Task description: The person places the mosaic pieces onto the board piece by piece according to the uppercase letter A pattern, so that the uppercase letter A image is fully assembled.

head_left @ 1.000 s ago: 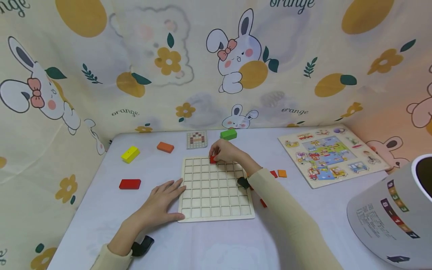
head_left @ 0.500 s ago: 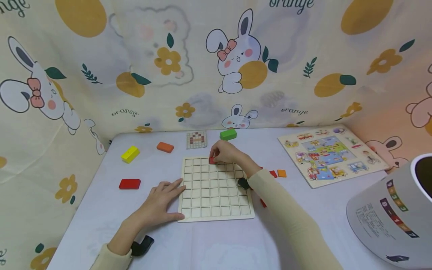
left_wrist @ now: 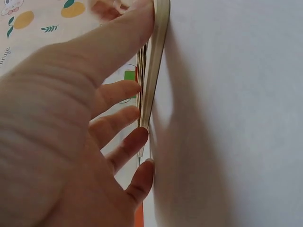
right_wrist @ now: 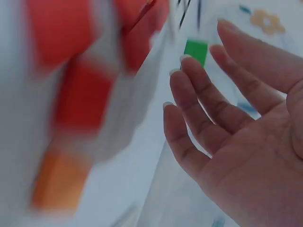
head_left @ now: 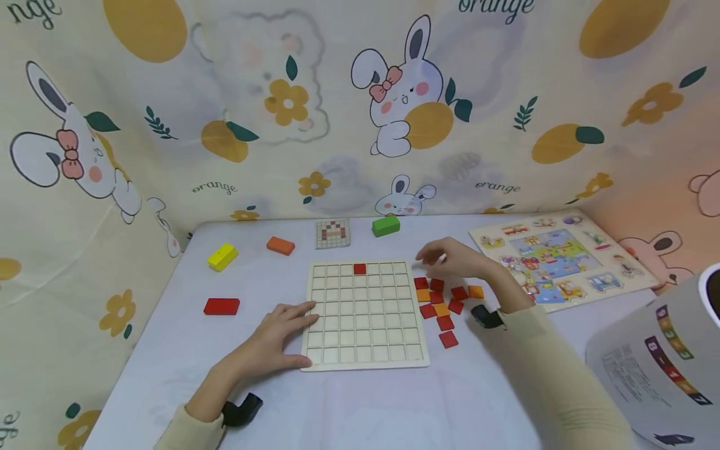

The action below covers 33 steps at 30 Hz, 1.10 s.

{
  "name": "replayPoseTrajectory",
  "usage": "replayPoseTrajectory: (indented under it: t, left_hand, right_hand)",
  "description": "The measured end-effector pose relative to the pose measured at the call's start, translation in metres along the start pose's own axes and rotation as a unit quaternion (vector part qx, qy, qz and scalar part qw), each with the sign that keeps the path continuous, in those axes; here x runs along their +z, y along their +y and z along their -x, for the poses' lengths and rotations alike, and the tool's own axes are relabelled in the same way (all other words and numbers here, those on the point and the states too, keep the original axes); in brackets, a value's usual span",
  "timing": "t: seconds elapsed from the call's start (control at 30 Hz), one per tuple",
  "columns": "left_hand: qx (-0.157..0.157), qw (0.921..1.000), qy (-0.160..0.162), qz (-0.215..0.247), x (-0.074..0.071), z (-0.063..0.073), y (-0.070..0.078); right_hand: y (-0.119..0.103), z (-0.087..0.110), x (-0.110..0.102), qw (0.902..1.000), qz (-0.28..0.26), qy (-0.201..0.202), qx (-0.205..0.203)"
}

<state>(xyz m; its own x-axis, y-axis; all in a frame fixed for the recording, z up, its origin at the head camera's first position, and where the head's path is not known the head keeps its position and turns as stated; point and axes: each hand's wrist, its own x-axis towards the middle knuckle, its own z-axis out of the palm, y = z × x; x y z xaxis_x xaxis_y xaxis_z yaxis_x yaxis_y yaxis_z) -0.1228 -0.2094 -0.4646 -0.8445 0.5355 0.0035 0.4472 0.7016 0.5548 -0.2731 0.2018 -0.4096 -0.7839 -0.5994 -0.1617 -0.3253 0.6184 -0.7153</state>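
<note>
A pale wooden grid board lies flat in the middle of the table. One red square tile sits in its top row. My left hand rests at the board's left edge with fingers spread, fingertips and thumb touching the rim. My right hand hovers past the board's upper right corner, its fingers loosely bent and holding nothing; the right wrist view shows the bare palm. Just below it lie loose red tiles and orange tiles, several of each, blurred in the right wrist view.
Around the board stand a yellow block, an orange block, a red block and a green block. A small pattern card lies behind it. A picture puzzle board and a large white cylinder are at the right.
My right hand has let go of the red tile in the board's top row and moved right, over to the loose tiles. My left hand stays at the board's edge.
</note>
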Motion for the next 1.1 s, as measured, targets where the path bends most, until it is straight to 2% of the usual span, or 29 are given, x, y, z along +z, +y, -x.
replayPoseTrajectory:
  t: [0.2, 0.43, 0.67, 0.87, 0.97, 1.1]
  left_hand:
    - [0.005, 0.9999, -0.001, 0.012, 0.000, -0.001, 0.001]
    - [-0.001, 0.9997, 0.009, 0.022, 0.000, 0.000, 0.000]
    - [-0.001, 0.9993, 0.011, 0.036, -0.001, 0.000, 0.002]
    - [-0.001, 0.9993, 0.008, 0.035, 0.000, -0.001, 0.002]
    - [0.002, 0.9993, 0.009, 0.035, -0.001, -0.001, 0.002]
    - [0.008, 0.9994, 0.013, 0.032, -0.001, -0.002, 0.001]
  right_hand:
    - [0.028, 0.046, -0.010, 0.9995, -0.012, 0.003, 0.031]
    - [0.045, 0.060, -0.004, 0.9996, -0.011, -0.008, 0.025]
    - [0.046, 0.059, 0.001, 0.9999, 0.004, 0.004, 0.014]
    - [0.042, 0.054, -0.004, 0.9996, 0.006, 0.022, 0.014]
    - [0.031, 0.043, -0.005, 0.9989, -0.014, 0.045, -0.004]
    - [0.009, 0.011, 0.004, 0.9974, -0.042, 0.047, -0.037]
